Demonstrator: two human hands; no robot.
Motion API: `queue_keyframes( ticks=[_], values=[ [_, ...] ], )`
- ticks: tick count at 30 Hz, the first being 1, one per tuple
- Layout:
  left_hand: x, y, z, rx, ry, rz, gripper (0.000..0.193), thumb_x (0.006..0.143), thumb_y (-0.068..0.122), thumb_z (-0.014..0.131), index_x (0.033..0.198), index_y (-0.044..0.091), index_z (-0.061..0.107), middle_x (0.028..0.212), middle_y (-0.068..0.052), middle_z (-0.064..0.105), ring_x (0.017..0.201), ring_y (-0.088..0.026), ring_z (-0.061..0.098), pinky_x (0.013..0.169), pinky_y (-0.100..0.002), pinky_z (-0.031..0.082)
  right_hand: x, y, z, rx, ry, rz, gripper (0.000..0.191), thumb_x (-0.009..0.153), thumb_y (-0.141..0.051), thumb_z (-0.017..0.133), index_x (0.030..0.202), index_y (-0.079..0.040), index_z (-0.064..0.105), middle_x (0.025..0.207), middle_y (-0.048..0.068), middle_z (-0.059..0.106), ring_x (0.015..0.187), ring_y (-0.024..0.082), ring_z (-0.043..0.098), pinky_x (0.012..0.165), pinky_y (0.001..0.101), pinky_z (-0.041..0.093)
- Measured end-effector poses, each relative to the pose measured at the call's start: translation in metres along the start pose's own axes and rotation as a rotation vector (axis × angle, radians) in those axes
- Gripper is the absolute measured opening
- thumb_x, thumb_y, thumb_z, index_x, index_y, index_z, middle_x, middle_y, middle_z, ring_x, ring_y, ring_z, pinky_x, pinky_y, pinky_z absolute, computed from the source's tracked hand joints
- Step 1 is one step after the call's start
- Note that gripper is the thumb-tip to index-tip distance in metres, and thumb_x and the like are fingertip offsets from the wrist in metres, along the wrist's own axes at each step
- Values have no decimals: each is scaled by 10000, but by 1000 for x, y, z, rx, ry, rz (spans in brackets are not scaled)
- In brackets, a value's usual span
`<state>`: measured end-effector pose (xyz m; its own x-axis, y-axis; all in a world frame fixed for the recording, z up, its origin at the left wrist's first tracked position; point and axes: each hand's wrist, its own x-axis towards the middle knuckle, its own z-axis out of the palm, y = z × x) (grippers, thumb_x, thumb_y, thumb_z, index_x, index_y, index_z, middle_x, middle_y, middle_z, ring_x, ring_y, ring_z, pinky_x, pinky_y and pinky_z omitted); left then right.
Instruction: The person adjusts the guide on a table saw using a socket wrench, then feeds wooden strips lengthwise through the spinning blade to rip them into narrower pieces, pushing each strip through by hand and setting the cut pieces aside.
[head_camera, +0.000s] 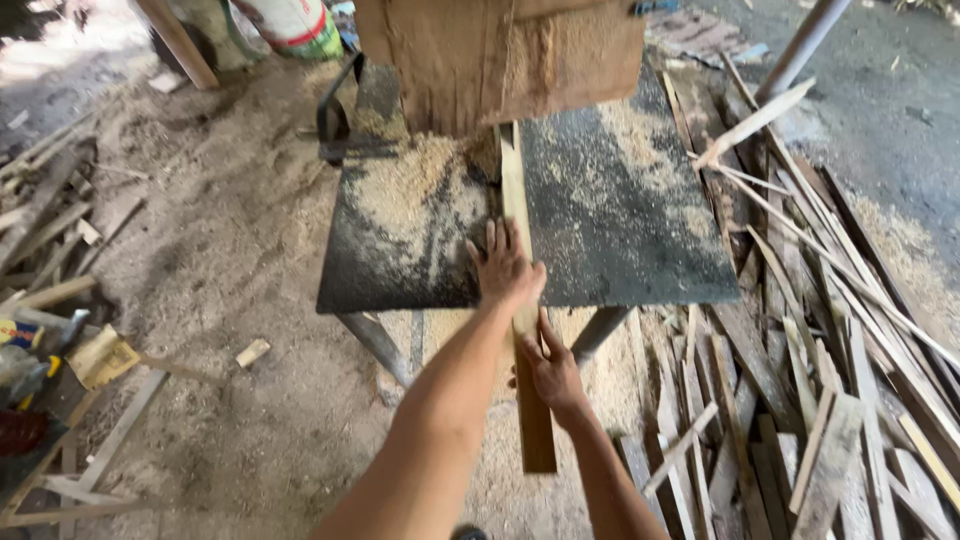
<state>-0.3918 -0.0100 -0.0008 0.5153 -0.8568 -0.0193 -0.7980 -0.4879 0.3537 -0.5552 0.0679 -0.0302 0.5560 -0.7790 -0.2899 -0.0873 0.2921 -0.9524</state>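
A long narrow wooden strip (515, 185) lies lengthwise on a dark metal saw table (620, 230) dusted with sawdust. Its near end hangs well past the table's front edge. My left hand (505, 268) lies flat on the strip at that front edge, fingers spread and pressing down. My right hand (548, 368) grips the overhanging part of the strip from the right side, below the table edge. The strip's far end runs under a rough wooden cover (480, 50) at the back of the table.
A big pile of offcut slats (830, 400) lies on the ground to the right. More scrap wood (50, 230) and a yellow object (100, 355) lie at the left. Sawdust covers the floor. A metal pole (800, 45) leans at the back right.
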Motion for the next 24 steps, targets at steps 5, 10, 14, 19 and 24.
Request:
queue_keyframes(
  ticks=[5, 10, 14, 19, 24],
  values=[
    [20, -2, 0, 15, 15, 22, 1046, 919, 528, 577, 1633, 59, -28, 1728, -151, 5, 1596, -306, 10, 1221, -664, -80, -72, 42, -36, -571, -129, -224, 808, 901, -79, 603, 1619, -67, 233, 1337, 218, 644, 998, 241, 761, 705, 378, 653],
    [30, -3, -8, 21, 16, 21, 1004, 943, 517, 565, 1641, 75, -6, 1726, -141, 34, 1599, -312, 33, 1236, -647, -80, -119, 76, -21, -878, 224, -582, 783, 833, -120, 780, 1524, -103, 411, 1384, 216, 612, 1212, 365, 622, 931, 505, 581],
    [38, 0, -23, 103, -14, -3, 1058, 920, 588, 551, 1662, 79, -5, 1736, -145, 38, 1604, -311, 30, 1212, -627, -83, -100, 70, -16, -1122, 391, -647, 693, 825, -297, 741, 1474, -244, 505, 1483, 4, 570, 1381, 257, 515, 1073, 620, 350],
    [2, -5, -20, -52, -55, -19, 736, 1043, 593, 222, 1654, 225, 41, 1734, -71, 60, 1595, -327, 34, 1230, -661, -96, -87, 50, -18, -1515, 339, -516, 570, 919, -285, 576, 1482, -298, 485, 1536, -100, 502, 1492, 204, 321, 1151, 748, 16],
    [-77, -22, -12, -134, -213, 24, 687, 1030, 507, 270, 1640, 286, 45, 1727, 10, 27, 1586, -298, 10, 1207, -664, -100, -65, 37, -14, -1432, 305, -442, 468, 1010, -395, 515, 1474, -356, 483, 1531, -122, 498, 1523, 190, 283, 1202, 739, -7]
  ],
)
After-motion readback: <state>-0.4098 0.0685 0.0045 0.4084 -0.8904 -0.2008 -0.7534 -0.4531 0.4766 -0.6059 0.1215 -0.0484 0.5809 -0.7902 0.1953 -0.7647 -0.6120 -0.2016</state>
